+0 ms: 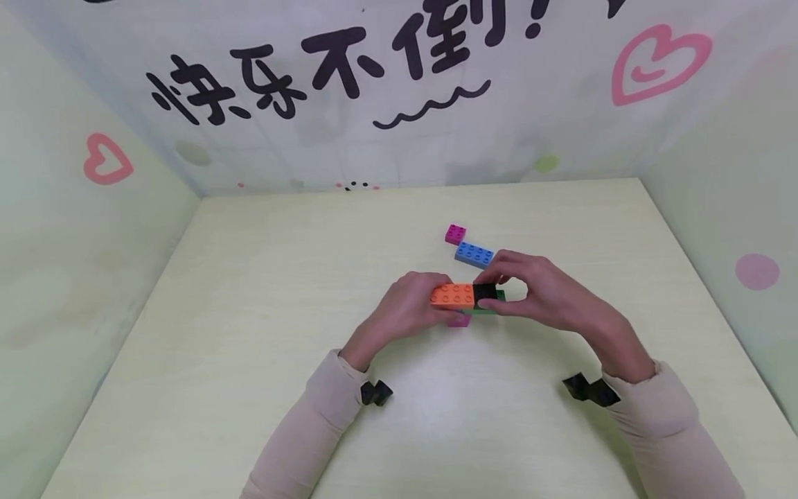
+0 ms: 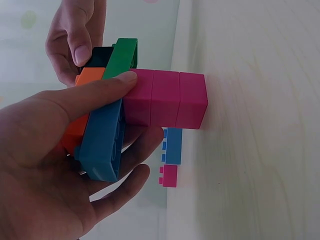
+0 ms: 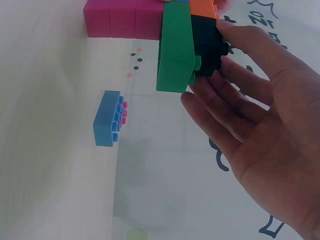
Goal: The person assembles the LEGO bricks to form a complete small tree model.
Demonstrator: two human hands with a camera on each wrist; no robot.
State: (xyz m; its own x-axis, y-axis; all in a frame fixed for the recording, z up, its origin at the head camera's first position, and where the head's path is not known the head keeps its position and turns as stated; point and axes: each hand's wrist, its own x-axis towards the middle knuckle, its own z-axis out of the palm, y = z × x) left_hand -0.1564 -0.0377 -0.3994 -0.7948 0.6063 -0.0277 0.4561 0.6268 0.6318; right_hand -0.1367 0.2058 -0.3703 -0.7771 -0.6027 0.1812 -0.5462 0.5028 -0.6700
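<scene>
My left hand (image 1: 411, 301) grips an assembly of toy building bricks above the table. In it, an orange brick (image 1: 453, 296) sits across a blue brick (image 2: 102, 145) and a green brick (image 2: 120, 57) set end to end. A column of three magenta bricks (image 2: 165, 100) extends below them. With thumb and fingers, my right hand (image 1: 557, 294) pinches a small black brick (image 1: 484, 294), which lies beside the orange one against the green brick's studded face. Green studs show past its outer end in the right wrist view. Whether the black brick is fully seated I cannot tell.
Behind the hands, a loose blue brick (image 1: 474, 255) lies on the pale table (image 1: 280, 277), with a small magenta brick (image 1: 456, 233) at its far left end. Printed walls (image 1: 312, 145) enclose the back and both sides. A black device (image 1: 590, 390) sits at each sleeve cuff.
</scene>
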